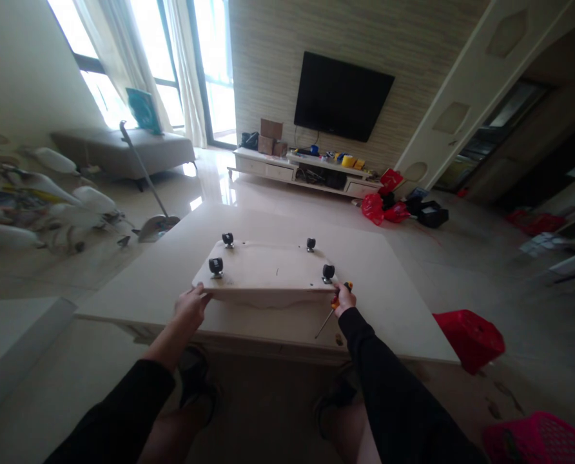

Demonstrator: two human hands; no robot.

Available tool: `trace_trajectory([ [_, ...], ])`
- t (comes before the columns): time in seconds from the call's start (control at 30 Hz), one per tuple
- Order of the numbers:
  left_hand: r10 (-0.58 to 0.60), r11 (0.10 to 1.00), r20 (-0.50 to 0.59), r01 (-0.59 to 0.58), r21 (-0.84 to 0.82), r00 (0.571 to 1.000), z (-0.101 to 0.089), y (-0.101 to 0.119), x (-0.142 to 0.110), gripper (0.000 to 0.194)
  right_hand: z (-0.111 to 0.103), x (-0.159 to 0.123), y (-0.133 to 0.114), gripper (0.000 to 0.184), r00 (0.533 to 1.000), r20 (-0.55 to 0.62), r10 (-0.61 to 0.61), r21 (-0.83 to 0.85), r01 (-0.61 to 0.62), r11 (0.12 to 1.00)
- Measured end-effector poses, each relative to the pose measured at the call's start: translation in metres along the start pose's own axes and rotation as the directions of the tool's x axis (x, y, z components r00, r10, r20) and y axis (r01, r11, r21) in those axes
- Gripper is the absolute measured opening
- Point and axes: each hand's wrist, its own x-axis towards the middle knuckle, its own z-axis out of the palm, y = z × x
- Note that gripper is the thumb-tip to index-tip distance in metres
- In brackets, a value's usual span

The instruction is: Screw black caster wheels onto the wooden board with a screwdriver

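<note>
**Round-cornered flat white board (pixel 263 261) lies wheels-up at centre of frame**

A person's left hand (pixel 191 306), left of lower centre, is clamped on the board's near left corner, its underside fingers hidden. The right hand (pixel 346 299), right of centre, curls around a red, yellow and black screwdriver (pixel 334 301) with a slim metal shaft, at the near right corner (how firmly it grips the board itself is hard to tell). Four black casters (pixel 216 265) on shiny metal mounts rise near the corners. Beneath the near edge, a wavy-edged pale strip (pixel 253 300) is shadowed and indistinct above the smooth white table (pixel 374 270). At lower right, a bright pink perforated plastic basket (pixel 553 438) is cut off by the frame.
</note>
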Motion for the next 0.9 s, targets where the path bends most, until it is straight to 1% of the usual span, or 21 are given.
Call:
trace_trajectory([
  [0.1, 0.039, 0.999, 0.024, -0.039, 0.032, 0.999, 0.015, -0.011, -0.011, 0.034, -0.013, -0.026, 0.014, 0.043, 0.999, -0.001, 0.051, -0.013, -0.051, 0.999],
  [0.17, 0.006, 0.996, 0.074, -0.013, 0.087, 0.997, 0.021, -0.026, -0.029, 0.045, -0.019, -0.046, 0.024, 0.043, 0.996, 0.006, 0.084, -0.037, -0.084, 0.996],
  [0.2, -0.037, 0.983, 0.135, 0.012, 0.184, 0.99, 0.023, -0.035, -0.039, 0.05, -0.02, -0.057, 0.03, 0.043, 0.995, 0.014, 0.103, -0.053, -0.102, 0.993],
  [0.23, -0.077, 0.964, 0.2, 0.022, 0.263, 0.977, 0.025, -0.044, -0.049, 0.055, -0.021, -0.068, 0.036, 0.043, 0.992, 0.026, 0.121, -0.072, -0.119, 0.99],
  [0.3, -0.151, 0.935, 0.313, 0.033, 0.353, 0.938, 0.026, -0.06, -0.065, 0.069, -0.021, -0.091, 0.052, 0.042, 0.985, 0.068, 0.156, -0.117, -0.148, 0.982],
  [0.37, -0.22, 0.926, 0.396, 0.063, 0.373, 0.892, 0.024, -0.069, -0.075, 0.088, -0.018, -0.114, 0.07, 0.038, 0.973, 0.125, 0.196, -0.173, -0.173, 0.97],
  [0.43, -0.24, 0.932, 0.458, 0.072, 0.355, 0.856, 0.02, -0.072, -0.077, 0.105, -0.014, -0.134, 0.087, 0.031, 0.957, 0.191, 0.219, -0.223, -0.175, 0.959],
  [0.47, -0.235, 0.936, 0.477, 0.065, 0.345, 0.847, 0.017, -0.072, -0.076, 0.111, -0.013, -0.143, 0.093, 0.027, 0.949, 0.225, 0.223, -0.241, -0.167, 0.956],
  [0.53, -0.217, 0.936, 0.487, 0.039, 0.35, 0.846, 0.011, -0.069, -0.073, 0.12, -0.011, -0.154, 0.097, 0.021, 0.938, 0.277, 0.208, -0.243, -0.141, 0.96],
  [0.57, -0.212, 0.932, 0.483, 0.028, 0.361, 0.85, 0.01, -0.067, -0.072, 0.121, -0.011, -0.157, 0.095, 0.021, 0.938, 0.29, 0.188, -0.226, -0.124, 0.966],
  [0.63, -0.194, 0.931, 0.478, 0.008, 0.364, 0.856, 0.009, -0.064, -0.069, 0.121, -0.013, -0.158, 0.081, 0.032, 0.952, 0.283, 0.12, -0.162, -0.076, 0.984],
  [0.7, -0.169, 0.935, 0.483, -0.015, 0.353, 0.859, 0.011, -0.061, -0.064, 0.117, -0.016, -0.155, 0.058, 0.044, 0.968, 0.252, 0.016, -0.072, 0.002, 0.997],
  [0.77, -0.172, 0.931, 0.476, -0.016, 0.366, 0.862, 0.015, -0.057, -0.056, 0.115, -0.018, -0.152, 0.03, 0.049, 0.965, 0.238, -0.107, 0.029, 0.103, 0.994],
  [0.83, -0.198, 0.905, 0.457, -0.017, 0.424, 0.867, 0.019, -0.05, -0.044, 0.116, -0.019, -0.151, 0.003, 0.052, 0.937, 0.258, -0.237, 0.129, 0.21, 0.969],
  [0.87, -0.182, 0.888, 0.467, -0.059, 0.456, 0.865, 0.02, -0.046, -0.037, 0.115, -0.018, -0.151, -0.008, 0.054, 0.913, 0.273, -0.303, 0.174, 0.263, 0.949],
  [0.9, -0.117, 0.863, 0.479, -0.15, 0.483, 0.87, 0.021, -0.042, -0.031, 0.113, -0.017, -0.15, -0.017, 0.055, 0.888, 0.285, -0.361, 0.212, 0.309, 0.927],
])
